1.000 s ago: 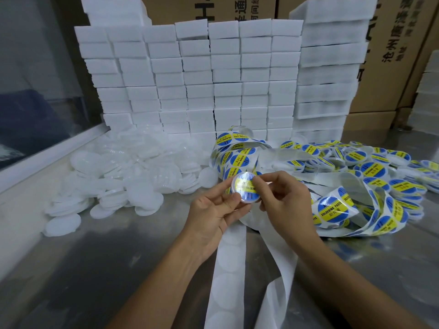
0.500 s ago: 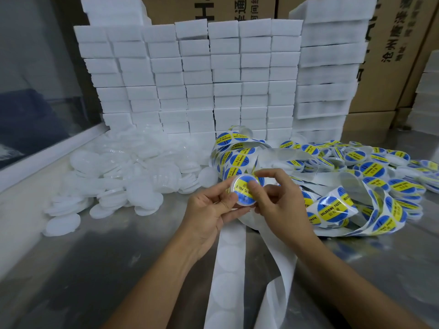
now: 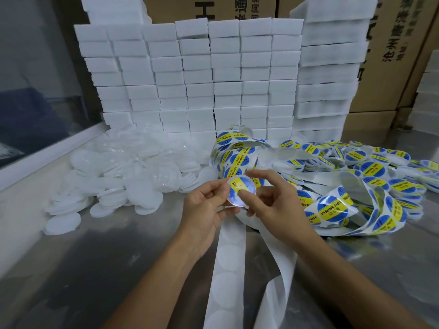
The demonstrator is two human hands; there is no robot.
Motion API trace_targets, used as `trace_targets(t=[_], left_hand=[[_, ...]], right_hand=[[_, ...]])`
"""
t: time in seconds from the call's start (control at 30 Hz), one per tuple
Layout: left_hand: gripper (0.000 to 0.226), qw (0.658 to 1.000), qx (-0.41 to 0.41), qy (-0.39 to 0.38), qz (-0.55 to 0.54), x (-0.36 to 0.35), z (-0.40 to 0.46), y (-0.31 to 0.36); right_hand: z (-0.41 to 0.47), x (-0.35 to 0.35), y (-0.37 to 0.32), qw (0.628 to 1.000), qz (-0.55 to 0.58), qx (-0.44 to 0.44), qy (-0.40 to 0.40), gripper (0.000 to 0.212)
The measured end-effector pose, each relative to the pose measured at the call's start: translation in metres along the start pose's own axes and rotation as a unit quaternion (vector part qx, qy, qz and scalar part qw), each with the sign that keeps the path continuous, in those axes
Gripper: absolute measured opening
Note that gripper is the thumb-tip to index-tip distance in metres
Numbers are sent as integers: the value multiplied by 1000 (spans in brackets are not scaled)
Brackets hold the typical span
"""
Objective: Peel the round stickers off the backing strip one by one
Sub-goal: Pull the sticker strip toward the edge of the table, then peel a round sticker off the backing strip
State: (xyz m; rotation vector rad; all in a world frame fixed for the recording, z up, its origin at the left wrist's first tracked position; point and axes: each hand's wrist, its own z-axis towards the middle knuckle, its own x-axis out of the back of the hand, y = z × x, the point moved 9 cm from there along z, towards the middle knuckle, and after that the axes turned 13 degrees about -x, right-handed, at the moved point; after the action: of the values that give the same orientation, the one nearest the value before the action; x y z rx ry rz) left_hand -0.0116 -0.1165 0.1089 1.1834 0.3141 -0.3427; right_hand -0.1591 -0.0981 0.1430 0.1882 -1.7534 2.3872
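A round blue-and-yellow sticker sits on a clear round lid (image 3: 240, 189) held between both hands at the middle of the table. My left hand (image 3: 204, 210) grips the lid's left edge with thumb and fingers. My right hand (image 3: 270, 203) holds its right side, the thumb pressing on the sticker's face. A white backing strip (image 3: 228, 257) with empty round outlines trails from under the hands toward me. The strip still bearing stickers (image 3: 332, 207) loops in a tangle to the right and behind.
A heap of clear round lids (image 3: 123, 172) lies at the left. Labelled lids (image 3: 370, 167) pile up at the right. White foam blocks (image 3: 213, 74) are stacked in a wall behind, with cardboard boxes (image 3: 392, 43) beyond. The table (image 3: 95, 269) is shiny metal.
The lid has turned in my hands and my right thumb has moved from its right edge onto the sticker's face, rubbing across it. The left hand kept its hold.
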Motion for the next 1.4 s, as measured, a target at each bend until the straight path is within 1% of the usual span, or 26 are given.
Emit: trace_targets(t=[0.03,0.07,0.1,0.17,0.23,0.3,0.37,0.43,0.5,0.57,0.6,0.67,0.7,0.77,0.9,1.0,1.1,1.2,1.27,1.33,1.4], left_hand=[[15,1000,-1,15,7,3,1,0],[15,1000,-2,27,13,6,2,0],[18,999,-2,36,15,7,2,0],[23,999,-1,44,15,7,2,2],[26,999,2,34,5,4,1,2],[27,1000,7,10,-7,-1,0,1],[31,1000,7,-18,-18,-7,-2,0],[24,1000,2,-19,-16,-7,-3,-2],[19,1000,1,-2,-6,-3,-3,-2],[18,1000,-2,5,-6,-1,-1,-1],[19,1000,-5,8,-9,0,1,0],[30,1000,-8,15,-8,1,2,1],[37,1000,-6,19,-7,1,1,2],[42,1000,-6,19,-11,0,1,2],[34,1000,-1,-5,-17,-4,-1,2],[27,1000,-8,11,2,0,-1,1],[14,999,-18,38,15,8,0,1],[12,998,-19,52,18,11,0,2],[14,998,-19,55,14,9,-1,2],[19,998,-27,62,6,9,-1,4],[22,997,-32,67,3,9,-1,5]], right_hand=[[-1,-3,-1,1000,-17,10,-11,39],[-1,-5,-1,999,-32,14,-14,46],[-1,-6,-1,999,-40,12,-15,48],[-1,-6,0,1000,-19,-3,-15,37],[-1,-4,1,999,38,-23,-10,21],[0,0,4,995,96,-41,3,15],[1,3,6,989,135,-56,12,17],[1,5,6,988,141,-64,17,20],[1,8,4,993,104,-52,35,20],[0,8,-1,998,38,-23,42,26],[-1,6,-4,999,19,-11,38,26],[-1,8,-5,998,44,-5,39,16],[0,10,-3,997,65,-13,44,16],[2,12,2,995,87,-32,45,20],[4,17,8,990,119,-46,65,17],[4,13,10,991,113,-52,56,6],[4,7,9,993,101,-56,36,12],[5,6,11,992,106,-67,26,18],[4,9,7,997,55,-44,36,26],[-1,6,-4,997,-61,29,39,38],[-5,-2,-12,986,-144,85,18,46]])
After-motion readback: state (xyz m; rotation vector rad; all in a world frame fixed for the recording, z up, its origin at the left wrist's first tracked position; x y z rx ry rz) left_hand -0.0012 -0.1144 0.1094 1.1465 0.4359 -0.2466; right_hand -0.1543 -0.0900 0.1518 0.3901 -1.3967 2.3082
